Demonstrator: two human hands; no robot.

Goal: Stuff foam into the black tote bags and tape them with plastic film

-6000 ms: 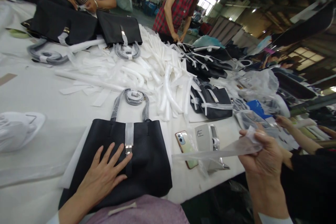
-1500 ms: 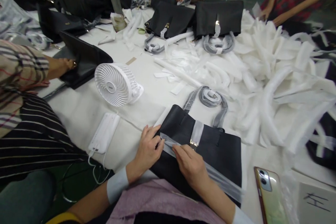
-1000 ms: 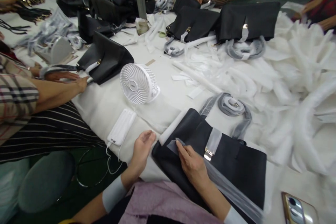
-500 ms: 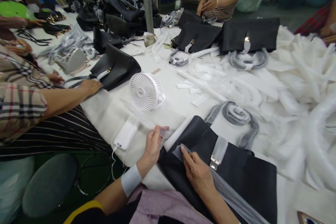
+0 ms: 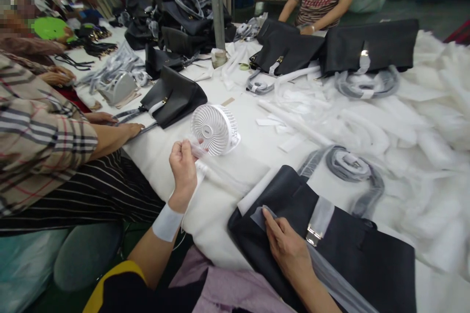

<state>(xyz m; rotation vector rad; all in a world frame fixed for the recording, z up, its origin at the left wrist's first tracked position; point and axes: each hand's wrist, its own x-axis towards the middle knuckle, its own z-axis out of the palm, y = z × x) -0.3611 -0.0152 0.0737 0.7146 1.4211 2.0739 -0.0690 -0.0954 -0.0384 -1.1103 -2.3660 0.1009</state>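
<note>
A black handbag (image 5: 363,254) lies at a slant at the table's near edge, its gold clasp (image 5: 313,235) under a strap wrapped in translucent film. My left hand (image 5: 182,164) is raised left of the bag, fingers closed on one end of a translucent film strip (image 5: 225,173). The strip stretches toward the bag's upper left corner, where a white foam roll (image 5: 257,190) sticks out. My right hand (image 5: 288,247) rests on the bag's front, pinching a piece of thin film (image 5: 259,217) between thumb and fingers. Another film length (image 5: 338,274) runs beneath my right forearm.
A small white fan (image 5: 213,129) stands just beyond my left hand. A coiled, wrapped strap (image 5: 348,165) lies behind the bag, with heaped white foam (image 5: 414,142) to the right. Co-workers sit at left and far side. More black bags (image 5: 370,49) stand farther back, near a metal post (image 5: 219,10).
My left hand has moved left and up, away from the bag, drawing the film strip out longer. My right hand stays at the same spot on the bag. The view has shifted slightly.
</note>
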